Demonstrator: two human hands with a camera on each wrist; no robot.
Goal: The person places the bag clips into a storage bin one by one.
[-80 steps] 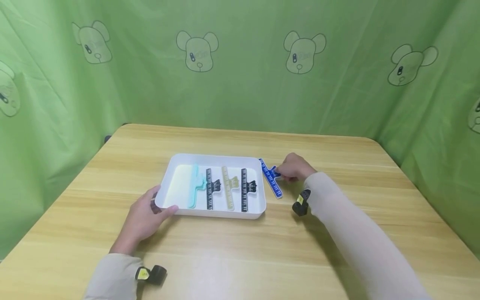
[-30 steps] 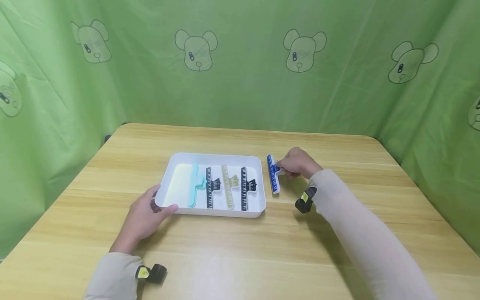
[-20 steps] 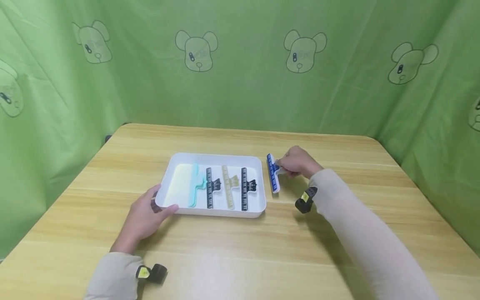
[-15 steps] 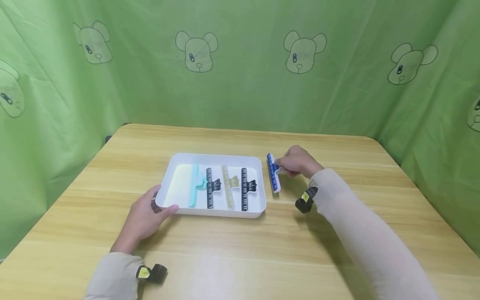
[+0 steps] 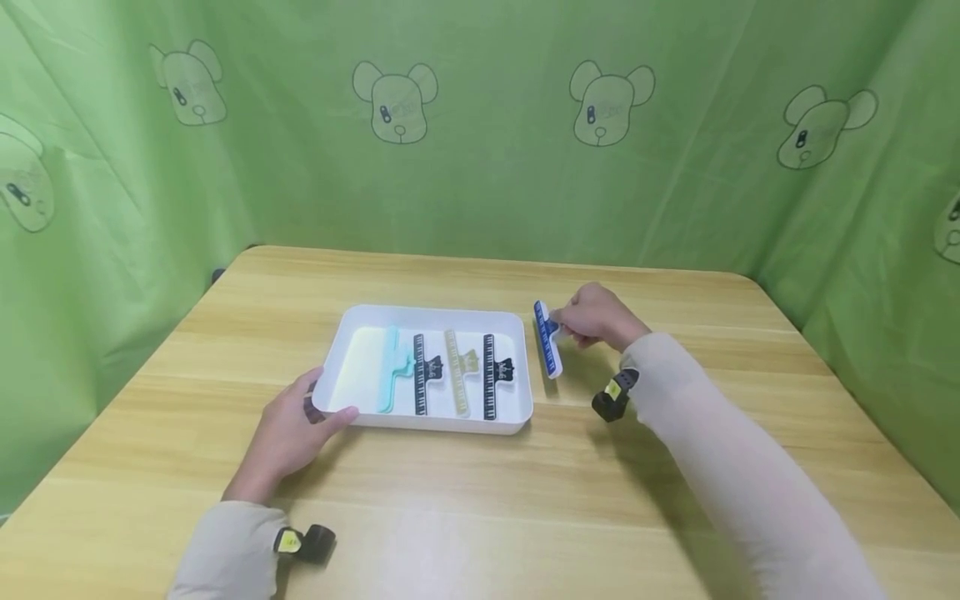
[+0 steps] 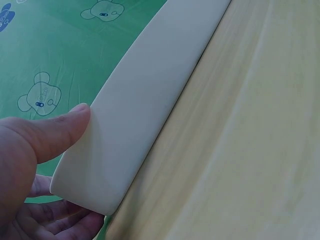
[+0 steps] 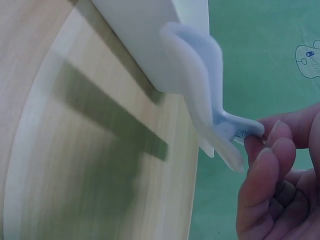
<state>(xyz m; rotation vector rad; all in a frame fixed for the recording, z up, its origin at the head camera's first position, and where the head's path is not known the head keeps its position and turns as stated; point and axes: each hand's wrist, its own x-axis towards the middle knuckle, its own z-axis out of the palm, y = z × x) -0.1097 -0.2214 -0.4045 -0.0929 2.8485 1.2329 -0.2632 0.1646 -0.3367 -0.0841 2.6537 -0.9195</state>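
From the head view, my left hand [image 5: 288, 429] sits at the near left corner of the white tray [image 5: 517, 412], thumb laid over the rim and the other fingers tucked under the side, so the tray stays put on the wooden table [image 5: 480, 500] while the other hand works. Inside lie four clips side by side, each lengthwise front to back: a mint clip [image 5: 390, 368], a black clip [image 5: 420, 373], a beige clip [image 5: 455, 372] and a second black clip [image 5: 490, 377], which leaves a bare strip only at the tray's right end. My right hand [image 5: 596, 317] is just outside that right wall, pinching the handle of the blue clip [image 5: 547, 340]; the clip is off the table, tipped nearly on edge and running parallel to the others, right beside the tray's far right corner. In the left wrist view, my thumb [image 6: 47, 137] presses flat on the tray's outer wall [image 6: 145, 100] and my fingers [image 6: 55, 222] curl beneath the corner, a clamp rather than a lift, since the tray's bottom edge lies along the wood. In the right wrist view, the clip [image 7: 200, 85], pale and blurred here, hangs by its tab from my fingertips [image 7: 260, 160], thumb and forefinger closed on it; its long body appears to touch or just overlap the tray's wall [image 7: 135, 35], though the blur keeps me from being sure.
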